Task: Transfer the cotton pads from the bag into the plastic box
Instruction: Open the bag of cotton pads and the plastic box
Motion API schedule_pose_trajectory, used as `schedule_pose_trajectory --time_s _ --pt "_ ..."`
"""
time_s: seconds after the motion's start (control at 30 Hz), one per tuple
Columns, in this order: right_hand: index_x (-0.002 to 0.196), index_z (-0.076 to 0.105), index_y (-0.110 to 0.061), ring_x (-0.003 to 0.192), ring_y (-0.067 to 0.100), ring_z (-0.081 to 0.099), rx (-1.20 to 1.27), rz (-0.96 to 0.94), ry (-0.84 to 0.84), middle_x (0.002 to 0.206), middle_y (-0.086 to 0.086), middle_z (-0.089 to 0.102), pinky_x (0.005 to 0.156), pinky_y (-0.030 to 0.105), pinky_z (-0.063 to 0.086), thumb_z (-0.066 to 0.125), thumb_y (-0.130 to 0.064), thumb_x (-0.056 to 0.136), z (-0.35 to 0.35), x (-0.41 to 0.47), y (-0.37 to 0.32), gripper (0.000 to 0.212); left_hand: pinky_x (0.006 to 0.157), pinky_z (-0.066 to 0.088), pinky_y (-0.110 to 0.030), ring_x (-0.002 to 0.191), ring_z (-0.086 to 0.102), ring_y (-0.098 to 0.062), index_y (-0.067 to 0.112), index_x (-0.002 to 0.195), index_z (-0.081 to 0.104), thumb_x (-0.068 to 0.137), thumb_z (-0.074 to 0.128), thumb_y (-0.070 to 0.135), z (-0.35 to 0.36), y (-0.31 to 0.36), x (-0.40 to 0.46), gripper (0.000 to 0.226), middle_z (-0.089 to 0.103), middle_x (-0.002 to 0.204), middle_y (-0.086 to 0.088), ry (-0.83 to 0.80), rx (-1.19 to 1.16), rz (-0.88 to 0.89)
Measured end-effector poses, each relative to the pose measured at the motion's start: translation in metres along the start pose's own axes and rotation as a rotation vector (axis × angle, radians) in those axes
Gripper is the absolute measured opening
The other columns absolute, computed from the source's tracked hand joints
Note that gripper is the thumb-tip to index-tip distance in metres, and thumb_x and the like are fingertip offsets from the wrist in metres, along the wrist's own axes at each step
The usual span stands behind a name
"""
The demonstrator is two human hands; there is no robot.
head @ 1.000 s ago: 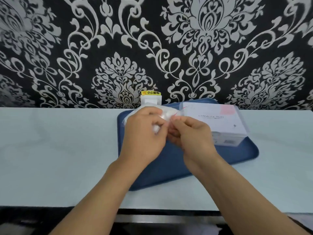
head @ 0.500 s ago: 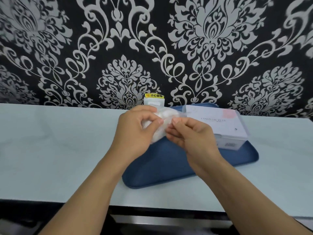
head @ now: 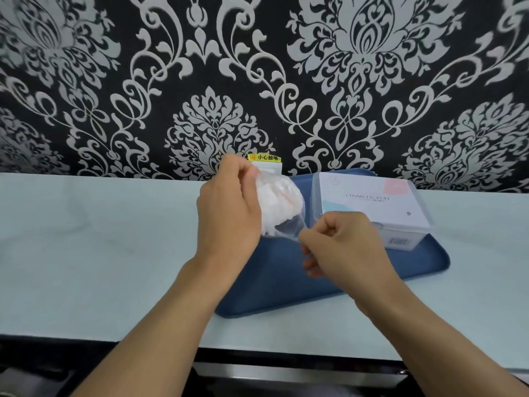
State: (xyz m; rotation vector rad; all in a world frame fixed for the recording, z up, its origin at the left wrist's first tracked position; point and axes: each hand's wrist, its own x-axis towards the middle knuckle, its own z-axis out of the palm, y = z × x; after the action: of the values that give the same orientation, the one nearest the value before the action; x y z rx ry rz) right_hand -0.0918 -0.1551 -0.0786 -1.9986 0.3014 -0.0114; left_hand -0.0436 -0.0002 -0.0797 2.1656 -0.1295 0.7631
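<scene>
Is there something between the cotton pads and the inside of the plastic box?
Yes. The plastic box on the blue tray has its lid shut, and the cotton pads are enclosed in the clear bag held by both hands.

Two hands are showing, one left hand [head: 229,213] and one right hand [head: 343,245]. One bag [head: 279,206] of cotton pads, one plastic box [head: 369,204] and one blue tray [head: 286,282] are sitting there.

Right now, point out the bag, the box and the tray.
bag [head: 279,202]: head view, its pad-filled middle.
box [head: 372,202]: head view, its printed lid.
tray [head: 423,262]: head view, its bare right rim.
</scene>
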Motion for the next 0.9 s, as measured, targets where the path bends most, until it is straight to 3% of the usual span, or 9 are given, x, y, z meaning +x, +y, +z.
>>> schedule_pose_trajectory --time_s 0.1,0.2,0.27,0.3,0.4,0.5,0.7,0.8,0.9 --pt "0.097 0.059 -0.021 0.075 0.014 0.065 -0.236 -0.197 0.125 0.088 -0.011 0.066 0.068 0.032 0.054 0.075 -0.032 0.079 0.001 -0.003 -0.004 0.026 0.064 0.046 -0.023 0.077 0.061 -0.007 0.018 0.096 0.057 0.104 0.050 0.023 -0.001 0.001 -0.003 0.011 0.063 0.082 0.012 -0.123 -0.036 0.074" --pt "0.125 0.051 -0.028 0.090 0.017 0.064 -0.250 -0.299 0.146 0.111 -0.012 0.060 0.079 0.035 0.052 0.070 -0.034 0.088 0.002 0.004 -0.002 0.042 0.076 0.052 -0.036 0.090 0.062 -0.011 0.021 0.100 0.055 0.104 0.049 0.028 -0.004 0.004 -0.009 0.010 0.067 0.098 0.008 -0.281 -0.071 0.132" --pt "0.118 0.060 -0.026 0.084 0.020 0.070 -0.129 -0.283 0.134 0.108 -0.010 0.065 0.076 0.039 0.059 0.064 -0.020 0.093 0.000 0.011 0.002 0.026 0.083 0.050 -0.034 0.099 0.059 -0.011 0.027 0.104 0.052 0.099 0.056 0.031 -0.006 0.004 -0.012 0.007 0.064 0.109 0.012 -0.361 -0.080 0.126" --pt "0.112 0.064 -0.023 0.075 0.020 0.072 -0.081 -0.270 0.130 0.104 -0.008 0.067 0.070 0.039 0.061 0.060 -0.011 0.095 0.000 0.013 0.004 0.021 0.086 0.048 -0.032 0.104 0.056 -0.010 0.030 0.108 0.050 0.094 0.064 0.030 -0.007 0.003 -0.013 0.019 0.061 0.115 0.013 -0.401 -0.053 0.111" --pt "0.100 0.068 -0.017 0.056 0.014 0.068 -0.019 -0.272 0.144 0.096 -0.001 0.068 0.054 0.027 0.059 0.051 0.005 0.094 -0.004 0.015 0.006 0.028 0.092 0.043 -0.028 0.116 0.048 -0.010 0.034 0.125 0.046 0.078 0.075 0.017 -0.008 -0.005 -0.014 0.057 0.052 0.129 0.016 -0.476 0.060 0.070" --pt "0.086 0.066 -0.020 0.053 0.014 0.068 -0.021 -0.289 0.158 0.089 -0.003 0.067 0.048 0.019 0.053 0.051 0.008 0.092 -0.009 0.016 0.006 0.032 0.090 0.037 -0.022 0.115 0.051 -0.010 0.030 0.124 0.053 0.079 0.076 0.013 -0.013 -0.012 -0.007 0.054 0.055 0.125 0.017 -0.380 0.035 0.044" --pt "0.082 0.068 -0.022 0.061 0.015 0.067 -0.104 -0.299 0.123 0.087 -0.005 0.069 0.060 0.027 0.058 0.060 0.008 0.083 -0.005 0.026 0.014 0.031 0.095 0.042 -0.030 0.119 0.054 -0.018 0.029 0.122 0.061 0.074 0.084 0.009 -0.012 -0.025 -0.004 0.057 0.054 0.132 0.011 -0.396 0.221 0.008" --pt "0.091 0.071 -0.027 0.070 0.001 0.058 -0.315 -0.436 0.096 0.089 -0.013 0.066 0.071 0.024 0.051 0.075 -0.012 0.078 -0.004 0.025 0.015 0.021 0.096 0.043 -0.031 0.120 0.054 -0.019 0.027 0.124 0.063 0.074 0.078 0.004 -0.009 -0.027 -0.004 0.057 0.053 0.135 0.010 -0.422 0.256 0.027" --pt "0.103 0.071 -0.028 0.094 0.010 0.057 -0.385 -0.600 0.127 0.105 -0.011 0.062 0.085 0.024 0.045 0.078 -0.030 0.071 -0.026 0.028 0.011 0.033 0.096 0.049 -0.040 0.120 0.053 -0.021 0.026 0.126 0.063 0.071 0.070 -0.003 -0.013 -0.027 -0.003 0.062 0.050 0.137 0.010 -0.475 0.306 0.030"
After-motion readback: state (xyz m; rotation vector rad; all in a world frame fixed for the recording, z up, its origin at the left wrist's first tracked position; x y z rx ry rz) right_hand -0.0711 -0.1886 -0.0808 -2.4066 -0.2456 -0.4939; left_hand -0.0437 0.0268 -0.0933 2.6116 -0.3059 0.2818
